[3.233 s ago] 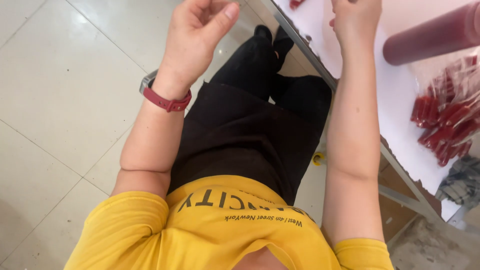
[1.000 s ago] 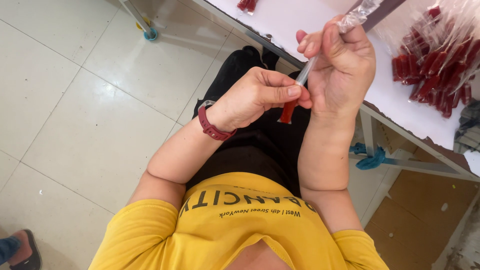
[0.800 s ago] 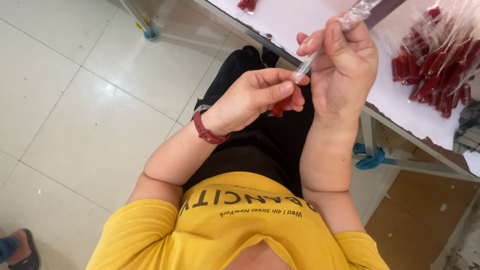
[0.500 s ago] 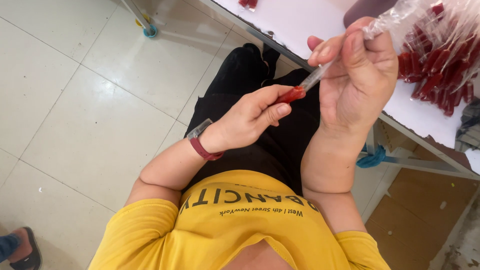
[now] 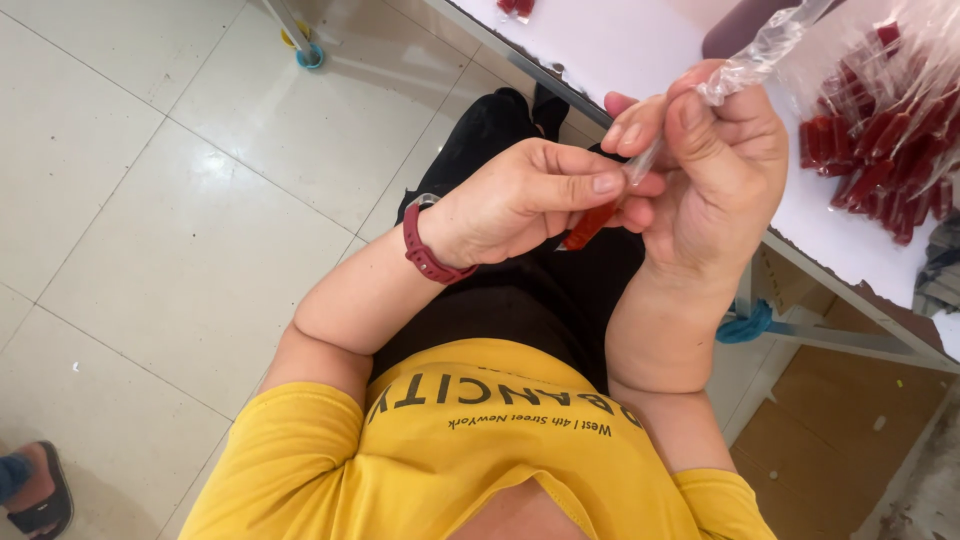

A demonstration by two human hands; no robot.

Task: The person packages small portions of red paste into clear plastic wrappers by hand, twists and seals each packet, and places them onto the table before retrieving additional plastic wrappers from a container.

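**Slim red stick being fed into a clear sleeve**

At centre frame, over the seated person's lap, the left hand [image 5: 520, 205] pinches a small red stick-shaped piece [image 5: 588, 226] between thumb and forefinger, its other fingers curled under. The right hand [image 5: 715, 175] grips a narrow, crinkled, clear plastic sleeve [image 5: 745, 65] between thumb and fingertips; the sleeve's lower part shows as a thin clear tube running down to touch the stick's top end. Whether the stick has entered the mouth cannot be told.

To do this well, the stick should stay in line with the tube, the right thumb holding the mouth steady without crushing it.

The edge of the white table [image 5: 620, 45] runs diagonally across the upper right, just beyond the knuckles; a clear bag of similar red pieces [image 5: 880, 150] lies on it at far right. Open room lies left, over the pale tiled floor [image 5: 150, 220].
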